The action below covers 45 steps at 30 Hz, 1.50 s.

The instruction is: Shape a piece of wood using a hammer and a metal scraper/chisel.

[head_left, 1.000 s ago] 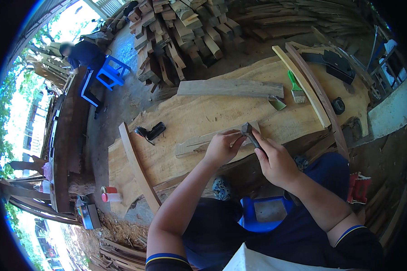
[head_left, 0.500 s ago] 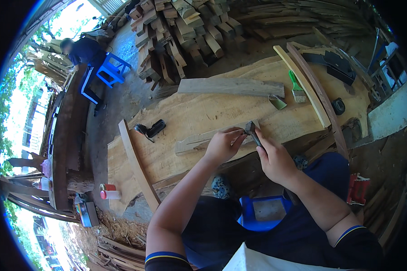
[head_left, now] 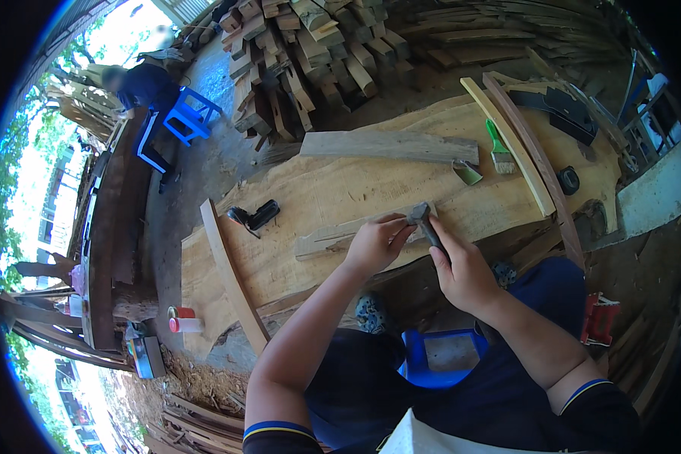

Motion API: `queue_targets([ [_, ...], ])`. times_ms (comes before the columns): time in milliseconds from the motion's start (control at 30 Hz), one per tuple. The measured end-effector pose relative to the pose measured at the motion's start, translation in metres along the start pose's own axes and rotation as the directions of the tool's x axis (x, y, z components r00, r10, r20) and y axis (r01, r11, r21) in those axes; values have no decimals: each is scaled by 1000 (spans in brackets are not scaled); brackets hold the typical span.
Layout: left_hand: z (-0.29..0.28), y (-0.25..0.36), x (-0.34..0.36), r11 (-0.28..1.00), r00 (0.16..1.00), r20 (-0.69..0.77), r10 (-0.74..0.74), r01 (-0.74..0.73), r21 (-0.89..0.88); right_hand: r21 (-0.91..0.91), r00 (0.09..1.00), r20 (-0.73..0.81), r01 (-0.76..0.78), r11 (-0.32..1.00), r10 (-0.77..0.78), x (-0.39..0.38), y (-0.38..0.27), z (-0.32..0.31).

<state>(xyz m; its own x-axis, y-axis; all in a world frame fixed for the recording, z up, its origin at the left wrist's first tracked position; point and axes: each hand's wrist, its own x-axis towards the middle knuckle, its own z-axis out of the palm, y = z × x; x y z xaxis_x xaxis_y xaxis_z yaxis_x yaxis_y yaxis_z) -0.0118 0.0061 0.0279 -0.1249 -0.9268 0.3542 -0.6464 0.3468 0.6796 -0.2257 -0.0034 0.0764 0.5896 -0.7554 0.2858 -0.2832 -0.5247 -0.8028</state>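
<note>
Now both hands meet at a hammer over a thin strip on the slab

Right hand [head_left: 461, 272] is closed round the hammer [head_left: 425, 223] handle; its long axis runs from the palm up and left, head resting on the strip [head_left: 333, 236]. Left hand [head_left: 374, 244] pinches with curled fingers just beside the head, on the strip, which lies lengthwise along the slab [head_left: 340, 189], below the grey board [head_left: 390, 145]
</note>
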Motion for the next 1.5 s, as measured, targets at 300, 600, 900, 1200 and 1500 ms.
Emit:
queue_targets([
  [300,5,0,-1,992,990,60,-126,128,-20,-21,998,-7,-56,998,56,2,-4,-5],
  [600,9,-16,-13,973,958,175,-227,215,82,-54,998,40,-49,997,51,-1,-8,-2],
  [900,9,-18,-19,976,953,212,-218,210,60,-94,998,56,-27,995,32,-6,-1,-2],
  [1200,17,-23,-19,979,975,194,-108,71,190,-65,989,93,-111,992,117,-6,-5,-6],
  [1500,16,-14,-14,974,919,339,-202,152,168,-39,992,86,-90,995,93,-11,9,5],
])
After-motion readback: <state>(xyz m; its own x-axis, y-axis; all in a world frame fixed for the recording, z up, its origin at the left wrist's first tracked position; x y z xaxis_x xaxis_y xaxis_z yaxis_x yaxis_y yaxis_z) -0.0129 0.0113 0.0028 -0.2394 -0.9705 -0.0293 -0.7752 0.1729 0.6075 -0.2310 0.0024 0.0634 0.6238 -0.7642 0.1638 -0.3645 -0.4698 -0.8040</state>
